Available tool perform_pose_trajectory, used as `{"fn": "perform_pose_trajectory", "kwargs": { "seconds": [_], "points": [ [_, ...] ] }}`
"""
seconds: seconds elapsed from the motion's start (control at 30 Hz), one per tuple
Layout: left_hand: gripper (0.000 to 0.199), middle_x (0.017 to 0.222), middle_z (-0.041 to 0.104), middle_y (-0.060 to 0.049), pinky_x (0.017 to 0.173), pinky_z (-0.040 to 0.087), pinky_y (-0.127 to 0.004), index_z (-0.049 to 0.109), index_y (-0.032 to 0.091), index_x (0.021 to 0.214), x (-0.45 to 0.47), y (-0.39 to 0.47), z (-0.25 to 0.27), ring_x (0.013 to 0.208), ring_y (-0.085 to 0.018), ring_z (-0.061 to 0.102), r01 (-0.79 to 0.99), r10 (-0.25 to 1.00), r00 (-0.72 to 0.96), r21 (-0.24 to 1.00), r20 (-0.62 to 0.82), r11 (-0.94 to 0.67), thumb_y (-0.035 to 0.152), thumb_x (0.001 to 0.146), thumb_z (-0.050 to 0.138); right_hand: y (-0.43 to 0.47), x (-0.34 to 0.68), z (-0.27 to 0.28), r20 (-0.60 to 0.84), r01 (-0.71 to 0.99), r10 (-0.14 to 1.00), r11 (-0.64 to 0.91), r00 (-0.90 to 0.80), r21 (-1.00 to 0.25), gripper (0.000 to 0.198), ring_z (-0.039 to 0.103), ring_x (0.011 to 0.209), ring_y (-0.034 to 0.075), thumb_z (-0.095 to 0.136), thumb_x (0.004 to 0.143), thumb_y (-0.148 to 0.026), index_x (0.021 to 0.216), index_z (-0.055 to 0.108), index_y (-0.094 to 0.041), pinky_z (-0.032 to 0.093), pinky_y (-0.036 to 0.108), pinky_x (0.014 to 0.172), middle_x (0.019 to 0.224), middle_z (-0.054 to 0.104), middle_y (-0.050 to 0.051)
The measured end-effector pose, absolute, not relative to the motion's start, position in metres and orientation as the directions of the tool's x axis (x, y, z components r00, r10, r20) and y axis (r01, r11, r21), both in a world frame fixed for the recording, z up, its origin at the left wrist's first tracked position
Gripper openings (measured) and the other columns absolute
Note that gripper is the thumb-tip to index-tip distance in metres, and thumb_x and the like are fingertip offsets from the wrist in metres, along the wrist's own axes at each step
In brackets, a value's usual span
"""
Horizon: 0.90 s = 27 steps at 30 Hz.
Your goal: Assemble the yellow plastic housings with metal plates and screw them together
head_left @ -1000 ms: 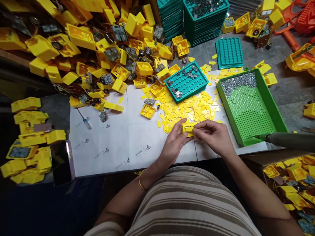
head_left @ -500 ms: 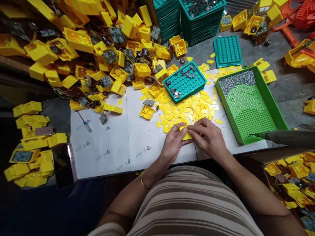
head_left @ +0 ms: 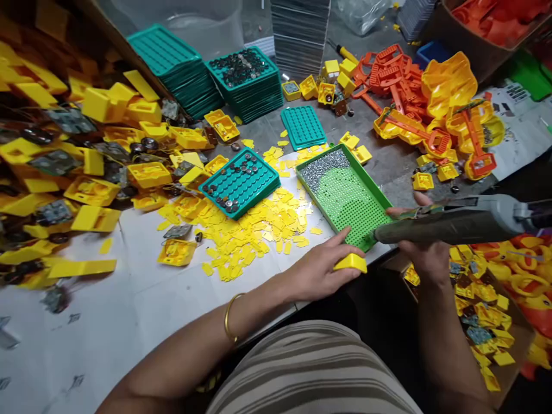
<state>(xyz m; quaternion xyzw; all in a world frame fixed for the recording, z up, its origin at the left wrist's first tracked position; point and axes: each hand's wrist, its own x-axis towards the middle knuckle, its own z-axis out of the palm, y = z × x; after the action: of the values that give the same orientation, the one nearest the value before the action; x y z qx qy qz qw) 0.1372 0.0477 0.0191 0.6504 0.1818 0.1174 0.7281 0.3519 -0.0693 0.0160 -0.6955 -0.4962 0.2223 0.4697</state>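
My left hand [head_left: 319,269] is closed around a small yellow plastic housing [head_left: 351,263] at the near edge of the table. My right hand [head_left: 426,261] wraps around a dark power screwdriver [head_left: 448,221] with a grey rear end. The tool lies nearly level, its tip over the near corner of a green perforated tray [head_left: 379,192]. Small silvery screws [head_left: 325,167] are heaped at the tray's far end. Left of the tray are many loose flat yellow pieces [head_left: 259,230] and a teal tray [head_left: 241,181] holding small round metal parts.
Yellow housings with wires and circuit parts pile up on the left [head_left: 146,172]. Teal tray stacks [head_left: 245,86] stand at the back. Orange plastic parts [head_left: 392,75] lie at the back right. A carton of yellow housings [head_left: 487,310] sits below the table on the right.
The view has swung right. My right hand has left the yellow housing and taken hold of the power screwdriver. My left hand, still gripping the housing, has moved right beside the green tray.
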Motion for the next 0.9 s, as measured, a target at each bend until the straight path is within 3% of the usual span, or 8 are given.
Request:
{"fn": "perform_pose_trajectory", "kwargs": {
  "seconds": [0.07,0.2,0.33,0.47,0.53,0.63,0.73,0.9],
  "points": [
    [0.018,0.111,0.072,-0.010,0.102,0.042,-0.041,0.075,0.026,0.089,0.149,0.054,0.018,0.133,-0.033,0.049,0.092,0.342,0.935,0.995,-0.095,0.026,0.020,0.073,0.072,-0.060,0.360,0.019,0.147,0.469,0.938,-0.019,0.314,-0.883,0.072,0.066,0.094,0.027,0.070,0.079,-0.045,0.140,0.036,-0.027,0.052,0.048,0.088,0.103,0.069,0.007],
    [0.019,0.111,0.072,-0.010,0.103,0.040,-0.039,0.074,0.026,0.089,0.152,0.063,0.017,0.127,-0.033,0.054,0.163,0.284,0.945,0.987,-0.160,0.012,0.017,0.074,0.068,-0.039,0.363,0.032,0.210,0.428,0.957,0.108,0.200,-0.897,0.047,0.066,0.077,0.021,0.069,0.080,-0.034,0.122,0.049,-0.029,0.056,0.041,0.075,0.081,0.067,0.001],
    [0.016,0.105,0.074,-0.009,0.103,0.039,-0.037,0.074,0.025,0.089,0.142,0.064,0.018,0.130,-0.033,0.051,0.203,0.292,0.933,0.978,-0.210,0.054,0.018,0.076,0.067,-0.020,0.352,0.038,0.318,0.333,0.892,0.208,0.321,-0.919,0.031,0.059,0.061,0.018,0.061,0.082,-0.041,0.109,0.050,-0.029,0.057,0.043,0.071,0.067,0.055,-0.003],
    [0.021,0.101,0.074,-0.007,0.089,0.049,-0.032,0.072,0.023,0.097,0.130,0.057,0.012,0.108,-0.027,0.065,0.193,0.355,0.876,0.913,-0.326,0.360,0.027,0.076,0.073,-0.003,0.341,0.034,0.317,0.367,0.773,0.118,0.549,-0.923,0.044,0.054,0.054,0.019,0.052,0.078,-0.054,0.113,0.046,-0.027,0.054,0.042,0.062,0.063,0.046,-0.001],
    [0.030,0.098,0.074,-0.008,0.082,0.053,-0.031,0.068,0.019,0.105,0.124,0.051,0.006,0.093,-0.023,0.070,0.161,0.361,0.818,0.781,-0.447,0.603,0.032,0.078,0.073,0.004,0.339,0.032,0.326,0.381,0.696,0.081,0.640,-0.921,0.041,0.052,0.052,0.019,0.048,0.079,-0.052,0.112,0.044,-0.027,0.053,0.041,0.059,0.063,0.042,-0.001],
    [0.036,0.107,0.073,-0.011,0.079,0.056,-0.030,0.066,0.017,0.110,0.116,0.041,-0.002,0.091,-0.022,0.072,0.073,0.318,0.731,0.533,-0.604,0.843,0.033,0.078,0.073,0.012,0.338,0.028,0.362,0.405,0.608,0.072,0.707,-0.912,0.033,0.048,0.048,0.017,0.046,0.082,-0.053,0.102,0.044,-0.027,0.050,0.038,0.054,0.061,0.037,-0.003],
    [0.033,0.110,0.072,-0.014,0.078,0.058,-0.028,0.069,0.014,0.107,0.111,0.034,-0.009,0.094,-0.023,0.072,0.072,0.256,0.668,0.403,-0.699,0.912,0.029,0.077,0.074,0.018,0.341,0.022,0.396,0.402,0.591,0.129,0.703,-0.906,0.031,0.046,0.044,0.015,0.051,0.083,-0.055,0.096,0.046,-0.027,0.047,0.034,0.049,0.057,0.035,-0.005],
    [0.025,0.104,0.073,-0.013,0.077,0.059,-0.026,0.069,0.012,0.104,0.110,0.029,-0.014,0.096,-0.024,0.072,0.111,0.231,0.590,0.361,-0.774,0.926,0.022,0.081,0.070,0.027,0.344,0.010,0.389,0.363,0.612,0.173,0.689,-0.915,0.035,0.047,0.044,0.017,0.056,0.081,-0.059,0.095,0.049,-0.027,0.048,0.035,0.049,0.056,0.039,-0.004]
  ]
}}
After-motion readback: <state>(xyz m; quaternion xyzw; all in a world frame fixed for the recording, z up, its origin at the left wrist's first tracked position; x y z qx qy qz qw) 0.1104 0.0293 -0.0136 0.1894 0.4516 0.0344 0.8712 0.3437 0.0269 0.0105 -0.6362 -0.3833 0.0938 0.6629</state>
